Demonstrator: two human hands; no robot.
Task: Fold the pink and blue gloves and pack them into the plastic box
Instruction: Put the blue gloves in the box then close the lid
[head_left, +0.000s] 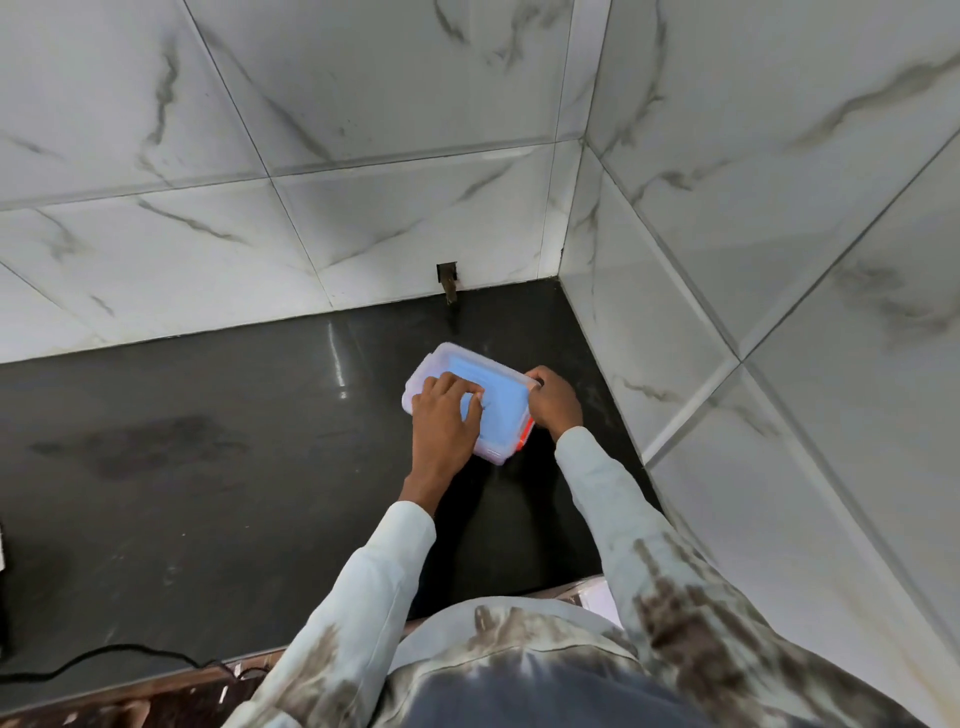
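Observation:
A translucent plastic box (447, 356) lies on the dark countertop near the right wall. Blue glove material (501, 405) fills its inside; no pink glove shows. My left hand (444, 415) rests flat on top of the blue material, fingers spread and pressing down. My right hand (553, 402) grips the box's right edge, just above an orange-red latch (527, 431). Whether a lid covers the box I cannot tell.
The dark countertop (234, 441) ends at marble-tiled walls behind and at the right (727, 260). A small brown fitting (449, 286) sticks out of the back wall. A black cable (104, 657) runs along the front edge at the lower left.

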